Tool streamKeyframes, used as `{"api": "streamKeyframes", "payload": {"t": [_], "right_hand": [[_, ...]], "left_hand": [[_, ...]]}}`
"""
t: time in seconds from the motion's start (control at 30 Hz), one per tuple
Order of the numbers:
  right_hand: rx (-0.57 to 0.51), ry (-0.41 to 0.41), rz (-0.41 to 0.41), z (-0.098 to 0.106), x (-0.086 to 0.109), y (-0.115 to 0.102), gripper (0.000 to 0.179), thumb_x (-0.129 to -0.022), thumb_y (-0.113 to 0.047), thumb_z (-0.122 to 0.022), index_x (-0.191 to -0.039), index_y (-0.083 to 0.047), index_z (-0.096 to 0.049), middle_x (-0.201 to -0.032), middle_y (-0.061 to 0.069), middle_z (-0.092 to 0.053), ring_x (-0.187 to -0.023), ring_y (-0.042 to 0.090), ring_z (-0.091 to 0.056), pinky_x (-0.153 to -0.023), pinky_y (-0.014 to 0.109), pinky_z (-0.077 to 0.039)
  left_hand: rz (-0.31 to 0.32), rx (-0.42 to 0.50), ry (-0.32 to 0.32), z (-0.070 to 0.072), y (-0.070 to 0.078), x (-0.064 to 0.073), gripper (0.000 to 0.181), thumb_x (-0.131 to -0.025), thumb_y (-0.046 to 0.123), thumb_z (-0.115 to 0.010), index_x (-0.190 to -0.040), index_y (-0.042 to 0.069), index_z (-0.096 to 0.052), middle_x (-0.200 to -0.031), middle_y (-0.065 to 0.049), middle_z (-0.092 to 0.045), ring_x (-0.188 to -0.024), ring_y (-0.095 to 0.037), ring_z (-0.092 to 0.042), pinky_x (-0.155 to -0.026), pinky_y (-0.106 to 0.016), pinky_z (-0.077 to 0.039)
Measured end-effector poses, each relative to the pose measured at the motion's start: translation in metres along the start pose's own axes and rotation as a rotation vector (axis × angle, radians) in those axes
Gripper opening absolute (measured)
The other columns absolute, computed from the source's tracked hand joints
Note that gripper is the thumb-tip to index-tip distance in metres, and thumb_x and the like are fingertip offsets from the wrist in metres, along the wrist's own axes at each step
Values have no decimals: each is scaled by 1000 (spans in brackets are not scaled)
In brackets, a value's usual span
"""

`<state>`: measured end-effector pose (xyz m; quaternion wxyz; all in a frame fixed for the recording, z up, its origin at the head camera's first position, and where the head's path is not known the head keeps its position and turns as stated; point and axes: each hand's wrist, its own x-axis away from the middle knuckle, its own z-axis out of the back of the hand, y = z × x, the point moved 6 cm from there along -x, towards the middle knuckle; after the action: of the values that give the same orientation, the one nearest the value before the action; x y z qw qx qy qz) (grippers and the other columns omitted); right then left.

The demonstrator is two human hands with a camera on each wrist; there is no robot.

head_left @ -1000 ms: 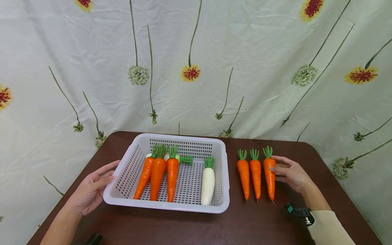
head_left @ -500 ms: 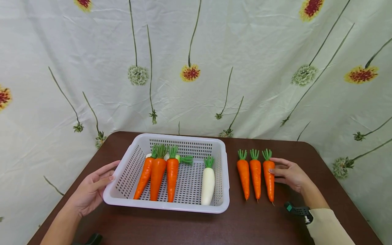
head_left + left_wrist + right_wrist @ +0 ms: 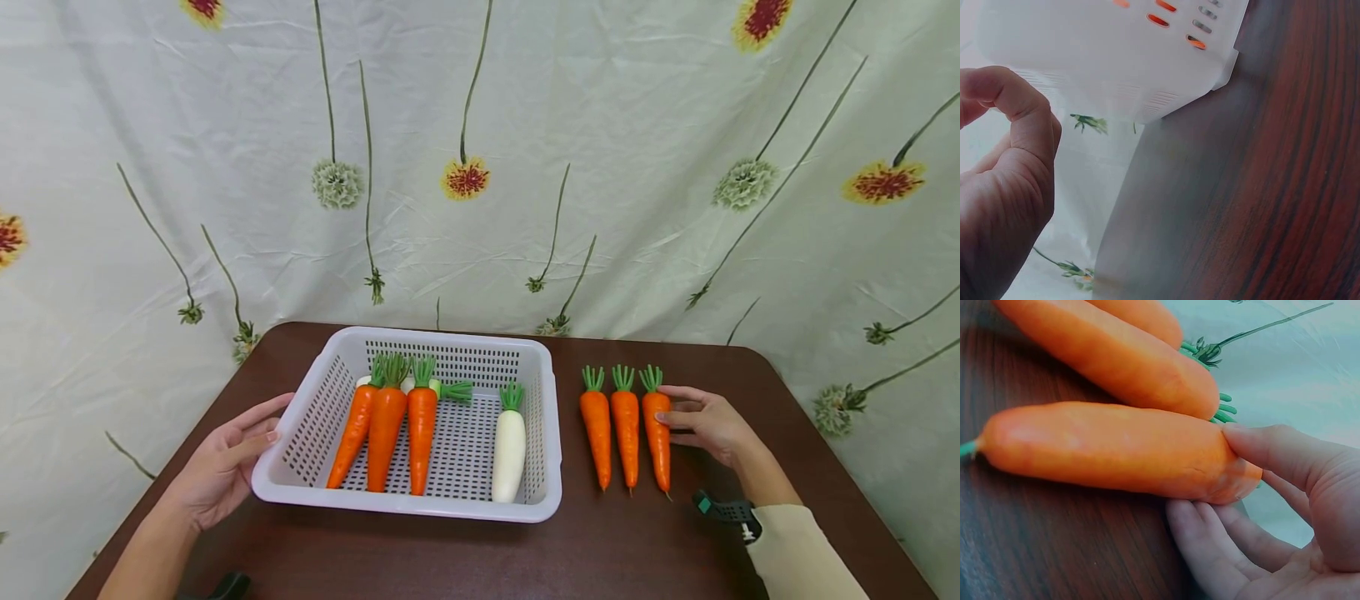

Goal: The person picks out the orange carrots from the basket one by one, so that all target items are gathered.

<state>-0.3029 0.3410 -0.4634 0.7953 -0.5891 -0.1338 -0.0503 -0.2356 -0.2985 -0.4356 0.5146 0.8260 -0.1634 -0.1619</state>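
Observation:
A white plastic basket stands on the dark table, carrots and white radishes inside. My left hand holds its left rim, thumb at the edge; in the left wrist view the bent fingers are beside the pale wall. Right of the basket, three carrots lie in a row, green tops pointing away. My right hand pinches the rightmost carrot near its upper end. In the right wrist view the thumb is on top of this carrot and the fingers are along its lower side.
Inside the basket, three carrots lean at the left over radishes that are partly covered, and one white radish lies at the right. The left carrot and middle carrot of the row lie close together. A flowered cloth hangs behind the table.
My right hand has shifted the rightmost carrot slightly left and toward me, closer to the middle carrot. The left hand and basket stay in place.

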Motion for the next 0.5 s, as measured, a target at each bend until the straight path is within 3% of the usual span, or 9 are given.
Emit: {"api": "streamKeyframes", "payload": {"t": [0.5], "right_hand": [[1,7,-34,3,-1,1,73,-92,-22,-78,-153,-1,-43,-139,22,-56,-100,14,-69,-93,48,-61]], "left_hand": [[4,-5,-1,1,0,-1,53,-109,-4,-30,-152,20,-48,-133,-4,-69,-118,-23,-71,-91,-52,-57]]}}
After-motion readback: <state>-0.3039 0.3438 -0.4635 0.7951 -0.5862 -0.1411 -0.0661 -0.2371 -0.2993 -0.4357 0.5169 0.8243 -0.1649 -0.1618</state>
